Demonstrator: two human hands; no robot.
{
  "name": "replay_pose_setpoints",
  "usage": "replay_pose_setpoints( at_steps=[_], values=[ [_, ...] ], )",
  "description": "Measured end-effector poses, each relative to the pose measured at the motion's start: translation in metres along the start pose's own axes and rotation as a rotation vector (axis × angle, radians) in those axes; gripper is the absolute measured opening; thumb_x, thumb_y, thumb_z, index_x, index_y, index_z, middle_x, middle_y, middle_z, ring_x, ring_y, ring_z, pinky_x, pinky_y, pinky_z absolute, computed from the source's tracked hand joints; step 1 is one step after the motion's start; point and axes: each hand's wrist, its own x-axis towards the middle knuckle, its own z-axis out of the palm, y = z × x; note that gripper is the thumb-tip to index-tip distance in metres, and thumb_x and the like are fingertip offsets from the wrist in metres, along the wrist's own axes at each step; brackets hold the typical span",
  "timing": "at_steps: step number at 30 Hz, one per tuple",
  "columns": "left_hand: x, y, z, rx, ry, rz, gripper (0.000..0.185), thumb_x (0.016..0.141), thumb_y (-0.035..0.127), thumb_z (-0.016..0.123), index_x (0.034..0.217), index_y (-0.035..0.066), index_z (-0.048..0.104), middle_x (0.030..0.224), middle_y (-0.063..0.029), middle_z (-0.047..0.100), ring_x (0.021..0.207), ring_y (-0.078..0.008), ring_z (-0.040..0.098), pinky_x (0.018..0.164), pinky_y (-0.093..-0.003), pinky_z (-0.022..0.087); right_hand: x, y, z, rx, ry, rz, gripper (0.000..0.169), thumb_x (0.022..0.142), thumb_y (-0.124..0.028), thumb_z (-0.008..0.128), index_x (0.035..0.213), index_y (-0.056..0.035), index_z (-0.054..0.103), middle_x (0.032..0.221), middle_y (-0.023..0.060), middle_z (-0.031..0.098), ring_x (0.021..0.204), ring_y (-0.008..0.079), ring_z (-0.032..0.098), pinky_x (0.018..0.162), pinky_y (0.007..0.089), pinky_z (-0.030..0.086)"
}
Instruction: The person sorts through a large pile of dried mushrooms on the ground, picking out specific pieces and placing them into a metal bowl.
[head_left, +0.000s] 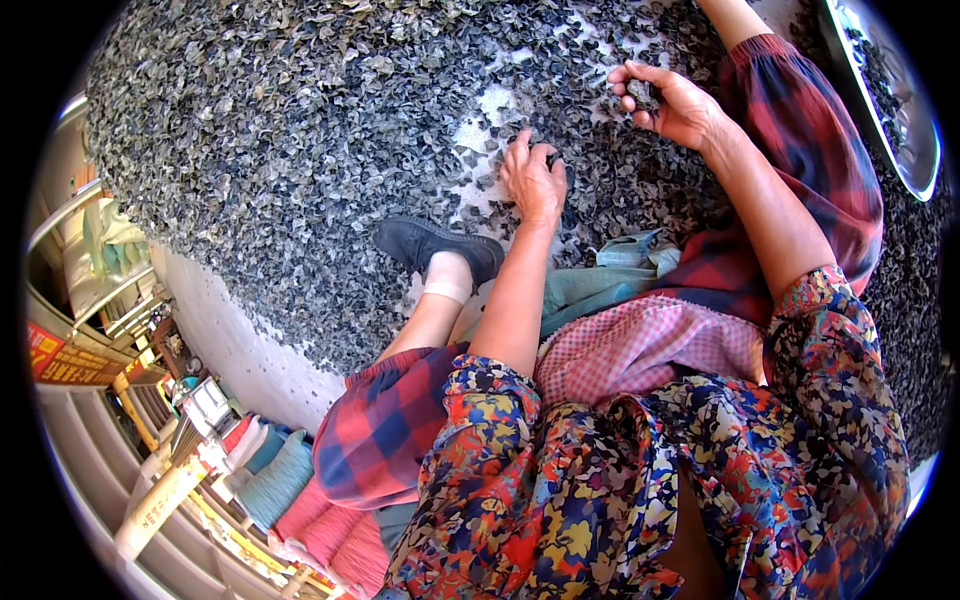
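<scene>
Dark, curled dried pieces that look like wood ear fungus (300, 135) cover the ground in a wide layer before me. My left hand (534, 180) is palm down on this layer, its fingers apart and their tips among the pieces, beside a pale bare patch (474, 139). What lies under its palm is hidden. Farther right and slightly raised, my right hand (671, 105) is turned partly palm up. Its curled fingers hold a small clump of dried fungus (643, 95), greyish brown and crumpled.
My dark shoe (442, 244) rests on the layer left of my left hand. At upper right a shiny metal tray (911, 97) holds more dark pieces. Greenish cloth (600, 281) lies between my legs. Filled blue and pink sacks (277, 480) stand at lower left, near a pale post (161, 502).
</scene>
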Motion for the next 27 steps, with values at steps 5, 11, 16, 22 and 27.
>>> replay_pose_setpoints(
  at_steps=[5,11,16,22,27],
  values=[
    [0.009,-0.004,-0.009,-0.311,0.046,-0.171,0.016,0.07,0.004,0.069,0.083,0.007,0.059,0.102,-0.0076,0.06,0.095,-0.0211,0.055,0.083,-0.0363,0.043,0.004,0.007,-0.004,-0.077,0.029,0.029,0.023,0.091,-0.029,0.05,0.09,-0.009,0.061,0.08,-0.003,0.058,0.066,0.0052,0.053,0.05,0.0183,0.04],
    [0.034,0.065,-0.057,-0.939,-0.325,-0.175,0.024,0.079,0.008,0.068,0.1,-0.001,0.059,0.091,-0.006,0.064,0.08,-0.0122,0.06,0.071,-0.0233,0.048,0.004,0.028,0.0,-0.081,0.057,0.147,0.028,0.09,-0.036,0.051,0.087,-0.0094,0.06,0.081,-0.0012,0.055,0.066,0.0071,0.054,0.049,0.02,0.041],
    [0.038,0.086,-0.077,-1.01,-0.242,-0.167,0.03,0.082,0.015,0.066,0.108,0.001,0.061,0.099,-0.0061,0.064,0.087,-0.0114,0.058,0.076,-0.0241,0.045,-0.005,0.029,0.022,0.061,0.008,0.241,0.036,0.091,-0.04,0.05,0.091,-0.0051,0.059,0.087,0.0039,0.056,0.071,0.0138,0.06,0.05,0.0241,0.049],
    [0.007,-0.042,-0.02,-0.378,0.073,-0.538,0.029,0.084,0.007,0.054,0.111,-0.001,0.058,0.111,-0.013,0.059,0.104,-0.022,0.054,0.092,-0.0306,0.039,0.004,0.01,0.006,0.266,-0.226,0.166,0.029,0.093,-0.028,0.048,0.095,0.0,0.056,0.082,0.005,0.055,0.06,0.0094,0.054,0.038,0.0163,0.041],
    [-0.05,-0.011,-0.014,0.005,-0.056,-0.319,0.044,0.079,0.01,0.059,0.122,0.007,0.052,0.129,-0.0146,0.048,0.114,-0.031,0.05,0.096,-0.0398,0.039,0.005,-0.006,-0.006,0.321,-0.251,0.063,0.032,0.094,-0.028,0.049,0.101,0.0024,0.054,0.082,0.0051,0.056,0.062,0.0084,0.054,0.039,0.0155,0.038]
  ],
)
